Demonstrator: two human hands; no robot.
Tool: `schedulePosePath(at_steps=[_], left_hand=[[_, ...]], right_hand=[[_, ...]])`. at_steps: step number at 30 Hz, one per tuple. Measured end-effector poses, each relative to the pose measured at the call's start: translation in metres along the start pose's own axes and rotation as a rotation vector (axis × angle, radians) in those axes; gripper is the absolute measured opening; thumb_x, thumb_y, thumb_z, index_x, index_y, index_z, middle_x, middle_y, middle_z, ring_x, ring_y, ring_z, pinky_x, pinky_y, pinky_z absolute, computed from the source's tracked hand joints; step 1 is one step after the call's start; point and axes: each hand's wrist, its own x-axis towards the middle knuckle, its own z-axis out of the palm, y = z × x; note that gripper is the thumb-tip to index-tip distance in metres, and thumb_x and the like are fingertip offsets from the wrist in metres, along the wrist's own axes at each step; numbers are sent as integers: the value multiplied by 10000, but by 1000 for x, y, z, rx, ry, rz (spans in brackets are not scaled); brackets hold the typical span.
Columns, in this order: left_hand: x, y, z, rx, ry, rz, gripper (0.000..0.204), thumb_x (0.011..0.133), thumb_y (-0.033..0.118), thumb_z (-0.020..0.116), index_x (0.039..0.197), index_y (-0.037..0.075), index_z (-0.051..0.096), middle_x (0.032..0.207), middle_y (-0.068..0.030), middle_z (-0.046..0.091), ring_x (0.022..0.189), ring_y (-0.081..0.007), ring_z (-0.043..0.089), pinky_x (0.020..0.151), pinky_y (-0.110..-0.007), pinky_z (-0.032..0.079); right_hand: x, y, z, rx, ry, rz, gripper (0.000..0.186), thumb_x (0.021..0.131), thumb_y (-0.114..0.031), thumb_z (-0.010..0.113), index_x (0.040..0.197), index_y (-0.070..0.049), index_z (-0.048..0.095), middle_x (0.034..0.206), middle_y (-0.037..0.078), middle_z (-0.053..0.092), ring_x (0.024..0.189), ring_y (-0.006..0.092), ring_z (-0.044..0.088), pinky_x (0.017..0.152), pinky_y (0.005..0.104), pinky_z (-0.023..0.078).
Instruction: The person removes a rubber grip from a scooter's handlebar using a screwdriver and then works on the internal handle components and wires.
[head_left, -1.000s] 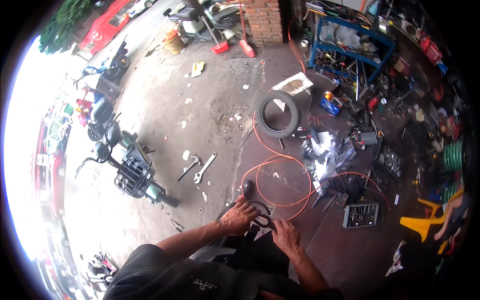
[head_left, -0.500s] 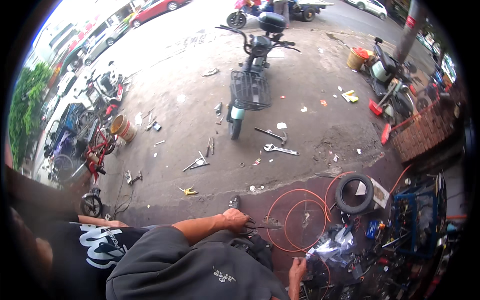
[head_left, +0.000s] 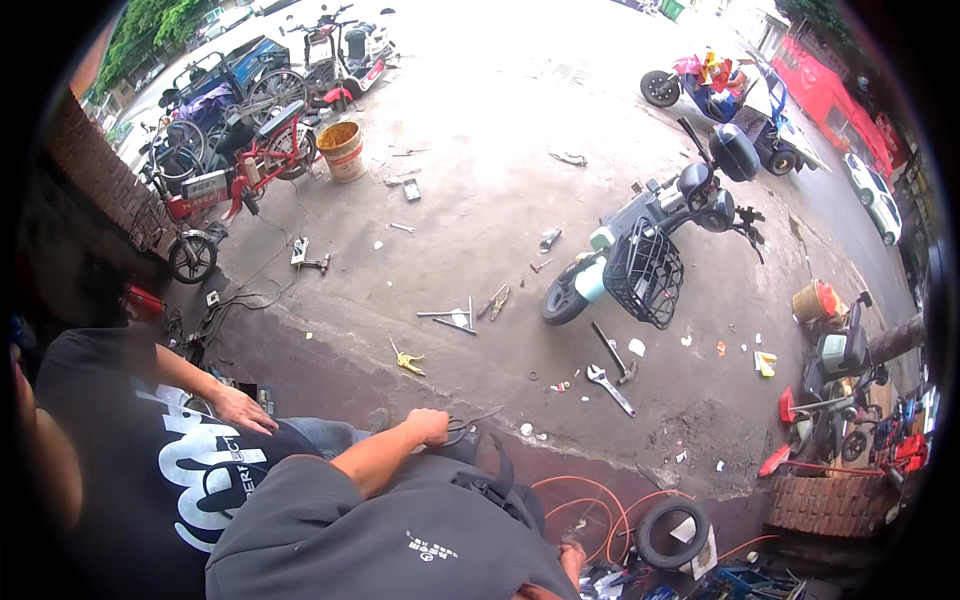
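My left hand (head_left: 430, 426) is closed around the dark looped handles of a pair of scissors (head_left: 459, 429), held in front of my body with the blades pointing right. Low at my right side is my right hand (head_left: 572, 560), fingers curled; whatever they hold, if anything, is too small to make out. It is close to an orange hose (head_left: 570, 480) coiled on the dark red floor. Past my hands, a yellow-handled tool (head_left: 406, 361), an adjustable wrench (head_left: 610, 389) and a hammer (head_left: 611, 352) lie on the ground.
At my left sits a person in a black shirt, one hand (head_left: 245, 410) on their leg. An electric scooter (head_left: 640, 255) with a front basket stands ahead. A loose tyre (head_left: 672, 533) lies at lower right; a bucket (head_left: 342, 152) and parked bikes (head_left: 265, 150) are at far left.
The view has swung left, so the scooter and tools sit farther right. My left hand still grips the scissors, blades now tilted slightly upward. More of the other person's arm and hand shows.
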Motion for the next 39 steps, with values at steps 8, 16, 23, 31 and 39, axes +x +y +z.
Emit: schedulePosePath(at_steps=[8, 16, 23, 31, 39], left_hand=[[-11, -39, 24, -317, 6, -347, 363, 774, 172, 512, 1071, 12, 647, 1123, -217, 618, 1070, -344, 593, 895, -416, 466], [-15, -19, 47, -518, 105, -574, 385, 746, 181, 531, 1077, 14, 636, 1129, -211, 617, 1111, -344, 564, 924, -415, 446], [-7, 44, 94, -762, 231, -725, 376, 712, 193, 560, 1041, 30, 639, 1076, -231, 626, 1065, -374, 578, 906, -428, 452], [-25, 99, 88, -780, 252, -718, 383, 714, 248, 635, 1031, 32, 636, 1035, -222, 642, 1022, -361, 601, 868, -420, 465], [-52, 106, 69, -855, 56, -858, 433, 767, 298, 532, 1123, 73, 631, 1159, -167, 614, 1109, -330, 569, 912, -419, 452]], right_hand=[[66, -125, 33, -128, -198, -81, 274, 758, -20, 507, 1006, -7, 622, 709, 57, 582, 566, 119, 529, 454, 258, 426], [128, -228, 43, -425, -272, -135, 203, 826, -130, 551, 994, -44, 624, 808, 79, 629, 642, 150, 585, 545, 302, 470], [193, -300, -1, -382, -268, -195, 191, 821, -155, 568, 968, -34, 594, 758, 56, 594, 620, 140, 548, 503, 276, 420], [293, -282, -64, -476, -174, -84, 96, 810, -68, 541, 893, -21, 551, 645, 72, 525, 450, 135, 435, 377, 288, 313], [232, -339, 12, -344, -391, -60, 57, 818, -71, 525, 857, -39, 499, 633, 72, 508, 463, 149, 462, 369, 271, 335]])
